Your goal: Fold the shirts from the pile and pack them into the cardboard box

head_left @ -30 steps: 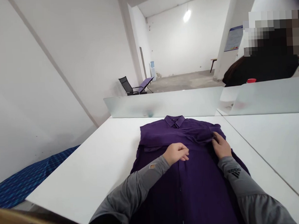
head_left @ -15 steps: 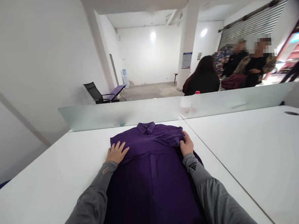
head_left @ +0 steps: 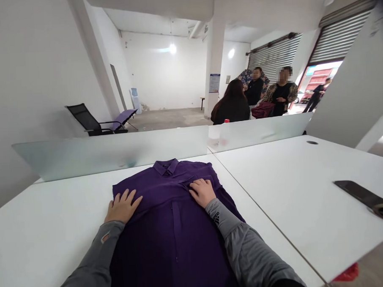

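Observation:
A purple collared shirt (head_left: 170,241) lies front up on the white table, its collar (head_left: 166,166) at the far end. My left hand (head_left: 122,207) rests palm down on the shirt's upper left edge, with its fingers spread. On the upper right part of the chest, my right hand (head_left: 204,193) has its fingers bent and drawn close to the thumb at the fabric. The cuff is out of sight, and the fabric under the right hand is hidden. The shirt's lower end runs out of view between my forearms.
A frosted divider (head_left: 93,154) stands along the back of the white table (head_left: 275,169). A phone-like dark object (head_left: 361,193) lies at the right. Several people, including one in black (head_left: 231,103), are beyond the divider. A black chair (head_left: 85,118) stands at the left.
My right hand has moved inward from the shirt's right edge, where it held the cuff, onto the chest. The left hand stays on the shirt. The view has swung right.

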`<state>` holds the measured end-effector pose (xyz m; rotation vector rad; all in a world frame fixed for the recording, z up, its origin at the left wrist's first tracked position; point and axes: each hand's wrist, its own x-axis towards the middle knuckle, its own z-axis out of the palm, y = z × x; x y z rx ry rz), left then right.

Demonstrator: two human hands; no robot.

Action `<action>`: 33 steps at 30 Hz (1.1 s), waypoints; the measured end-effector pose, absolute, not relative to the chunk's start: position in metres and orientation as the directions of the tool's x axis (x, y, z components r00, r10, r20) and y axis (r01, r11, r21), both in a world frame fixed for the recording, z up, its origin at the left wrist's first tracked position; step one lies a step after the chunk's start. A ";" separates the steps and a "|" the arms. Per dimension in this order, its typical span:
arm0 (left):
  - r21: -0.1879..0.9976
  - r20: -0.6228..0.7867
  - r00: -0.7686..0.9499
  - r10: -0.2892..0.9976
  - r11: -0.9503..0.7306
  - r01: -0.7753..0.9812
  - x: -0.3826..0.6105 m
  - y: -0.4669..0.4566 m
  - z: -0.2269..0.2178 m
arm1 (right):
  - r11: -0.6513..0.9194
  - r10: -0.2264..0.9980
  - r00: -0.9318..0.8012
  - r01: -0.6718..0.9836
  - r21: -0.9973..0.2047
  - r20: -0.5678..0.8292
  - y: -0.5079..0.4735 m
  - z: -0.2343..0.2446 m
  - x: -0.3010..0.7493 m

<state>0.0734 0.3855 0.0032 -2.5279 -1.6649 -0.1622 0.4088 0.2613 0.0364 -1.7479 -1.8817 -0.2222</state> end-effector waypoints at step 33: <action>0.154 0.154 0.271 0.950 -0.294 0.943 0.077 0.393 0.003 | -0.336 0.768 0.525 0.818 -0.466 0.368 0.267 0.032 0.467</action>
